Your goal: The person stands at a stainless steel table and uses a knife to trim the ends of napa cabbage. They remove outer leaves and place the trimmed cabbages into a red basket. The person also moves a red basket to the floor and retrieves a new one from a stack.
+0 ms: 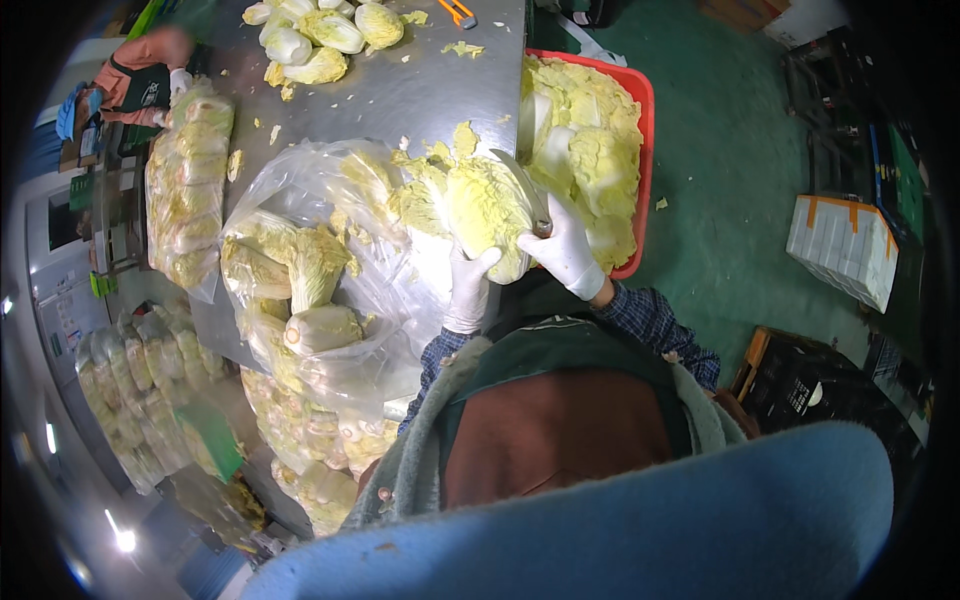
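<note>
A napa cabbage head (489, 210) is held over the edge of the steel table (450, 82). My left hand (469, 285), in a white glove, grips its lower left side. My right hand (566, 247), also gloved, has a knife (521, 180) in it, the curved blade lying along the cabbage's right side; some fingers touch the cabbage. Left of my hands lies an open clear plastic bag (375, 307) with several cabbages inside, one (322, 330) with its cut base showing. Loose yellow leaves (424, 199) touch the held cabbage's left side.
A red tub (645, 165) full of cabbage leaves stands against the table's right edge. Several cabbages (330, 34) and an orange utility knife (457, 13) lie at the far side. A co-worker (139, 82) handles a filled bag (191, 187) at left. More cabbages (315, 442) are below.
</note>
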The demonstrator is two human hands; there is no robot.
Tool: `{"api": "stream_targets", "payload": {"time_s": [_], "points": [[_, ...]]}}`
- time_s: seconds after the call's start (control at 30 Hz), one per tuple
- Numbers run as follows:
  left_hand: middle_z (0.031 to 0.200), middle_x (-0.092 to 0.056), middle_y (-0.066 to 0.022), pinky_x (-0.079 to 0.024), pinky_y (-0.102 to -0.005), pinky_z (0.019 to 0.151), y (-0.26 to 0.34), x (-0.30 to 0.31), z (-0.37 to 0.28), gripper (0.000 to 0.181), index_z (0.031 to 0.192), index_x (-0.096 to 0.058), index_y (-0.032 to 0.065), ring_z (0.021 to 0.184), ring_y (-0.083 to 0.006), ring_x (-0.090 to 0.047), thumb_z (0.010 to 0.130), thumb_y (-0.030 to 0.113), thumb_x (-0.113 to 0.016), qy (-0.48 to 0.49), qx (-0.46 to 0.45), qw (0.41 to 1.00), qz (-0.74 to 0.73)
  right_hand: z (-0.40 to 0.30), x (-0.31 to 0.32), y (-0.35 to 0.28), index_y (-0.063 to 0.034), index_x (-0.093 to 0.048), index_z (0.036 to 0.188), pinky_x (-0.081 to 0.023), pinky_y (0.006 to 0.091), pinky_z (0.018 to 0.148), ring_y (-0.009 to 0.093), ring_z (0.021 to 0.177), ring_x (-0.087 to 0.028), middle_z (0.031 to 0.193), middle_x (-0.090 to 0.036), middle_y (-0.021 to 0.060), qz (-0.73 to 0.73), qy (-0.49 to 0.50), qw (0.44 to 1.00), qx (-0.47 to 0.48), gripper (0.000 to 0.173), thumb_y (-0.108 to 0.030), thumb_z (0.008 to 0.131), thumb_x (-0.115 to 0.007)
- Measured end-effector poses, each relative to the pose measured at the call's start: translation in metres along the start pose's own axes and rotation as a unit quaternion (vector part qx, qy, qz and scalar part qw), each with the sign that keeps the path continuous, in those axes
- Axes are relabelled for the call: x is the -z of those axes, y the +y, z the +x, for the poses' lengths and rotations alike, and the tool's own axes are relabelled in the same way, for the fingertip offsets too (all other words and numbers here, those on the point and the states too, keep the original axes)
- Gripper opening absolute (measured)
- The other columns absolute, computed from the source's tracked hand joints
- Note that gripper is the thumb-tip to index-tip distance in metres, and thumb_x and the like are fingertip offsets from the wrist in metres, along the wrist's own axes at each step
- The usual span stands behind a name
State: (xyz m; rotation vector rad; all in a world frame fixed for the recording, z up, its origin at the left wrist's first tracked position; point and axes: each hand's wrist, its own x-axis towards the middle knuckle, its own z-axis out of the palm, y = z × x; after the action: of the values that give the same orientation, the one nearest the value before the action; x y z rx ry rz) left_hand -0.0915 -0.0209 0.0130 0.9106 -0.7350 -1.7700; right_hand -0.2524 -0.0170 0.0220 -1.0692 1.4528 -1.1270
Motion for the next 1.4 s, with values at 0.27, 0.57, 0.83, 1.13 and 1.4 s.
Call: {"api": "stream_targets", "payload": {"time_s": [0.27,0.57,0.83,1.13,1.4], "points": [[0.13,-0.057,-0.0164,-0.044,-0.0358,0.104,-0.004,0.001,0.0,0.073,0.136,-0.043,-0.0076,0.12,-0.0245,-0.057,0.076,0.02,-0.074,0.002,0.032,0.999,-0.039,0.001,0.015,-0.003,0.0032,-0.054,0.12,-0.049,0.0278,0.054,0.015,0.059,-0.061,0.083,-0.064,0.0104,0.014,0.007,0.997,-0.069,0.044,-0.002,0.077,-0.063],[0.123,-0.052,-0.0196,-0.046,-0.0441,0.079,-0.016,0.051,0.004,0.1,0.139,-0.038,0.0012,0.099,-0.0308,-0.054,0.075,0.075,-0.059,-0.037,0.06,0.923,-0.379,0.037,0.087,0.05,-0.0003,-0.057,0.11,-0.042,0.0277,0.039,0.014,0.046,-0.055,0.057,-0.055,0.0046,0.046,0.127,0.977,-0.162,0.03,-0.008,0.081,-0.058],[0.131,-0.052,-0.0245,-0.052,-0.049,0.092,0.007,0.056,0.009,0.102,0.145,-0.033,0.0002,0.11,-0.038,-0.058,0.075,0.065,-0.07,-0.094,0.151,0.968,-0.18,0.043,0.078,0.048,-0.001,-0.053,0.131,-0.043,0.0257,0.045,0.009,0.05,-0.056,0.076,-0.065,0.0061,0.044,-0.049,0.989,-0.133,0.047,-0.018,0.089,-0.064],[0.131,-0.054,-0.0256,-0.052,-0.0435,0.098,0.031,0.061,0.033,0.08,0.144,-0.032,-0.0059,0.114,-0.0343,-0.06,0.085,0.037,-0.066,-0.098,0.224,0.961,-0.129,0.08,0.046,0.015,-0.0064,-0.06,0.084,-0.03,0.0271,0.03,0.011,0.03,-0.039,0.046,-0.046,0.0008,0.327,0.005,0.929,-0.174,0.014,-0.016,0.094,-0.061],[0.127,-0.057,-0.0159,-0.053,-0.0375,0.094,0.115,0.103,0.191,0.065,0.14,-0.04,0.004,0.109,-0.0271,-0.061,0.088,0.031,-0.067,-0.089,-0.09,0.921,0.369,0.085,0.043,0.077,-0.0067,-0.061,0.086,-0.029,0.0269,0.029,0.012,0.031,-0.042,0.048,-0.049,0.0011,0.179,0.029,0.955,-0.236,0.015,-0.02,0.091,-0.064]]}}
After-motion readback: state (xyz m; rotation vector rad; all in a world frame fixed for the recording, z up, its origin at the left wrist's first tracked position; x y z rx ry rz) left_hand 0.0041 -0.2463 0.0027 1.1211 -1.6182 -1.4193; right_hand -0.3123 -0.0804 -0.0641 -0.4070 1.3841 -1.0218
